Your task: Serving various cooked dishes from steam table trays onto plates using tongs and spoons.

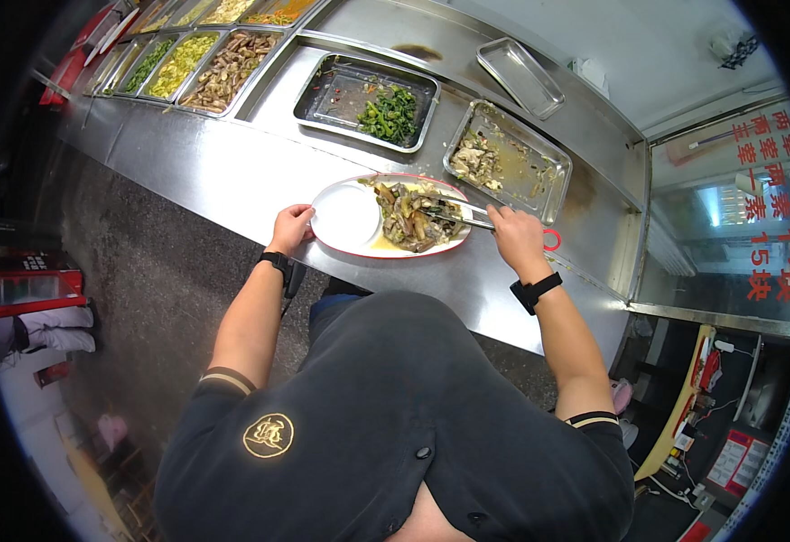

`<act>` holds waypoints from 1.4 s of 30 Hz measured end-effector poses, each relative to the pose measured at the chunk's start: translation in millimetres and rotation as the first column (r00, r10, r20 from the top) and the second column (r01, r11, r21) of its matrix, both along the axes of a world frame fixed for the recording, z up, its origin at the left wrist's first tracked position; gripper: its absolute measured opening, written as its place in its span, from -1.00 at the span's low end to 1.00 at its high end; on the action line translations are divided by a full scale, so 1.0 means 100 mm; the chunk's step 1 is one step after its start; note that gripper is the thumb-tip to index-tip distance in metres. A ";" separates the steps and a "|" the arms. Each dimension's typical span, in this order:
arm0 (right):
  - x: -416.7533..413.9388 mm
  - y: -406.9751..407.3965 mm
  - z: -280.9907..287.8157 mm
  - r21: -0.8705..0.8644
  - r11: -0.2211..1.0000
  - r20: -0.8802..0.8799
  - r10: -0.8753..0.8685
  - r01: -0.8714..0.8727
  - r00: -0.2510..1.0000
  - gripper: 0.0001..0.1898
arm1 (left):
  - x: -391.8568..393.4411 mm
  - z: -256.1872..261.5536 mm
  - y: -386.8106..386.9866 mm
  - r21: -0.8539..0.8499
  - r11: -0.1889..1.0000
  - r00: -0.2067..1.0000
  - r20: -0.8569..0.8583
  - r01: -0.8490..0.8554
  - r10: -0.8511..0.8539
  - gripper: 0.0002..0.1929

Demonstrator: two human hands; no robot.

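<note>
My left hand [292, 229] pinches the left rim of a white oval plate [325, 234] with a red edge. On that plate sit a white round dish [349, 215] at the left and a heap of cooked food [408, 217], perhaps eggplant, at the right, with yellowish juice around it. Metal tongs [479, 218] are in my right hand [517, 237], their tips down in the heap. A red ring [552, 239] shows just beyond that hand; whether it belongs to the tongs I cannot tell. The plate rests on the steel counter [246, 176] near its front edge.
Behind the plate lie a tray with leafy greens [388, 115], a tray with pale food remains [479, 159] and a bare steel tray [520, 78]. Several filled food pans [232, 68] stand at the far left. A glass panel with red writing [727, 217] closes the right side.
</note>
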State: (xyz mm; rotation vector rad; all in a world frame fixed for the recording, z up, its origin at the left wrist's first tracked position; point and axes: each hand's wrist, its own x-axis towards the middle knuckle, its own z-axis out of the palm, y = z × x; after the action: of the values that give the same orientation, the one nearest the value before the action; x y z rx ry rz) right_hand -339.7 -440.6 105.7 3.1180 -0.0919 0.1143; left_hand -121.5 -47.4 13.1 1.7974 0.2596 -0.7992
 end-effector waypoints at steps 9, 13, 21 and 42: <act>-0.08 -0.10 0.04 0.014 1.000 -0.042 0.004 -0.003 0.999 -0.71 | 0.00 -0.03 0.01 0.008 1.000 1.000 0.006 0.003 -0.003 -0.75; -0.16 -0.11 0.10 0.095 0.995 -0.045 -0.036 0.040 0.998 -0.67 | 0.00 -0.02 0.01 0.021 1.000 1.000 0.012 0.018 -0.018 -0.75; -0.30 -0.17 0.17 0.112 0.987 -0.087 -0.104 0.114 0.991 -0.60 | 0.00 0.00 0.00 0.001 1.000 1.000 0.010 0.008 -0.008 -0.74; -0.15 -0.80 0.32 0.114 0.879 -0.060 -0.459 0.463 0.886 -0.57 | -0.01 0.00 -0.01 0.012 1.000 1.000 0.027 -0.005 0.005 -0.75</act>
State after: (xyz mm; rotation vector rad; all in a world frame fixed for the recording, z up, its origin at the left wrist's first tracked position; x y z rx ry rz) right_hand -354.7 -520.6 137.9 3.1101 -0.8672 0.0503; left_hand -122.8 -48.3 12.9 1.8166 0.2519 -0.7712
